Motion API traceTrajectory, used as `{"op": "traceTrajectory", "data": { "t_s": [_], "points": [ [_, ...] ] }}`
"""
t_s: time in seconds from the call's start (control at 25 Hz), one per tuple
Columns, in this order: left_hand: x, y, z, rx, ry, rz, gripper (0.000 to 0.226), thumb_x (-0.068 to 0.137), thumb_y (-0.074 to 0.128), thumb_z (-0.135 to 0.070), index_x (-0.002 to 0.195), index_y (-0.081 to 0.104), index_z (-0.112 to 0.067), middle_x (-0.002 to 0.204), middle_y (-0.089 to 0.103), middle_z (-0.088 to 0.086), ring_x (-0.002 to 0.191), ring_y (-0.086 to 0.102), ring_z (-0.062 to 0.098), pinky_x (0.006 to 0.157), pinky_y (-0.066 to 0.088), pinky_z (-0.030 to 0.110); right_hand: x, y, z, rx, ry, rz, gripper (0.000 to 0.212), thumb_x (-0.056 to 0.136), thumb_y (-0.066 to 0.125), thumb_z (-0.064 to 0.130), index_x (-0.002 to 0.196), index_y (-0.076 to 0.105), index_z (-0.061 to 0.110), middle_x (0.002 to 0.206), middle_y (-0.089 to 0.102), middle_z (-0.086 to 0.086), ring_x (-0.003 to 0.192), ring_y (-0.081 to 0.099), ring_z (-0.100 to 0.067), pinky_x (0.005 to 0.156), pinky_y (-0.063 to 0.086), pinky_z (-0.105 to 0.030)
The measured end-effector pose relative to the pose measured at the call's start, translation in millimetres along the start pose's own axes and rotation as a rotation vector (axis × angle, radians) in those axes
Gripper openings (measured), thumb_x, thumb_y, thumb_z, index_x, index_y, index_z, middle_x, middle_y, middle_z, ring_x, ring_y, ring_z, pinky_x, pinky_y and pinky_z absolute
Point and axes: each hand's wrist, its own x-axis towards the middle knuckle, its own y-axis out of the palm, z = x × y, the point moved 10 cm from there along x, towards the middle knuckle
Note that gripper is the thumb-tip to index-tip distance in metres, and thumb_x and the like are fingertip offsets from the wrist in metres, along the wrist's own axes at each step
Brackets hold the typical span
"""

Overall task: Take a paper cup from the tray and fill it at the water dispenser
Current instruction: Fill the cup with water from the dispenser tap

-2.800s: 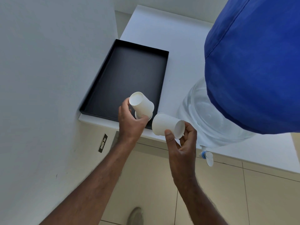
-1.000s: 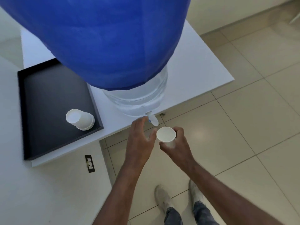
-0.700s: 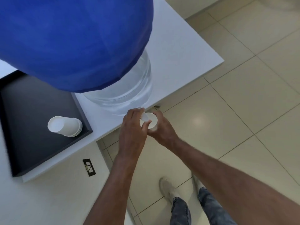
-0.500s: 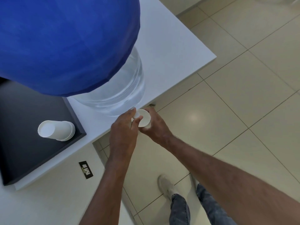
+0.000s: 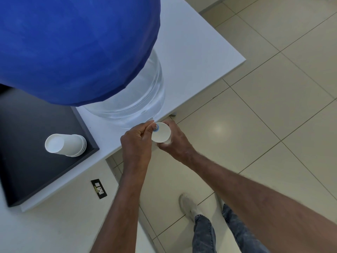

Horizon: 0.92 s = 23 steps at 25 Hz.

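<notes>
My right hand (image 5: 173, 143) holds a white paper cup (image 5: 161, 133) upright just off the counter's front edge, under the small blue-and-white tap (image 5: 155, 127) of the water dispenser (image 5: 131, 99). My left hand (image 5: 136, 143) has its fingers pinched on that tap, right beside the cup's rim. The dispenser is a clear water bottle under a blue cloth cover (image 5: 73, 48). A stack of white paper cups (image 5: 65, 145) lies on its side in the near right corner of the black tray (image 5: 27, 170).
The white counter (image 5: 191, 52) carries the tray on the left and the dispenser in the middle. Beige floor tiles (image 5: 255, 125) spread to the right. A wall socket (image 5: 99, 189) sits below the counter. My shoes and jeans show at the bottom.
My right hand has brought the cup up under the tap. My left hand has closed its fingers on the tap. The stack of cups now lies in the tray.
</notes>
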Motion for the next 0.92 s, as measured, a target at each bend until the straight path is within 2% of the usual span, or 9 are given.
{"op": "traceTrajectory", "data": {
  "t_s": [0.24,0.56,0.72,0.84,0.92],
  "points": [
    [4.1,1.2,2.3,-0.005,-0.008,0.015,0.025,0.093,0.073,-0.029,0.116,0.078,-0.021,0.111,0.079,-0.004,0.088,0.059,-0.027,0.077,0.042,-0.005,2.9,0.0,-3.4,0.002,-0.003,-0.02,0.065,0.078,0.087,0.016,0.131,0.049,0.024,0.121,0.061,0.001,0.109,0.06,-0.019,0.087,0.057,-0.032],
    [4.1,-0.5,0.3,0.006,0.008,0.009,0.026,0.093,0.073,-0.031,0.116,0.078,-0.021,0.111,0.079,-0.003,0.088,0.064,-0.016,0.078,0.043,-0.005,6.8,-3.0,-3.5,0.0,-0.024,-0.033,0.065,0.077,0.087,0.016,0.13,0.05,0.024,0.121,0.06,0.001,0.109,0.059,-0.018,0.087,0.056,-0.028],
    [4.0,-1.2,-1.7,0.017,0.023,0.003,0.027,0.093,0.073,-0.031,0.118,0.077,-0.021,0.112,0.079,-0.002,0.098,0.069,0.001,0.082,0.046,-0.002,6.9,-2.6,-2.5,-0.011,-0.035,-0.037,0.065,0.077,0.087,0.018,0.128,0.048,0.028,0.119,0.059,0.003,0.107,0.059,-0.017,0.085,0.056,-0.026],
    [3.7,-1.2,-1.4,0.015,0.029,0.004,0.028,0.093,0.072,-0.032,0.119,0.076,-0.021,0.113,0.079,-0.002,0.1,0.07,0.003,0.081,0.047,-0.002,7.1,-2.8,-1.7,-0.008,-0.036,-0.037,0.066,0.077,0.087,0.018,0.127,0.046,0.031,0.119,0.058,0.004,0.107,0.059,-0.015,0.084,0.057,-0.026],
    [4.0,-1.3,-1.3,0.028,0.038,-0.001,0.028,0.093,0.072,-0.033,0.118,0.077,-0.021,0.111,0.079,-0.002,0.096,0.068,-0.002,0.08,0.046,-0.002,6.8,-2.8,-2.2,-0.005,-0.033,-0.035,0.065,0.077,0.087,0.018,0.127,0.047,0.03,0.119,0.058,0.003,0.107,0.059,-0.016,0.084,0.056,-0.026]
  ]
}}
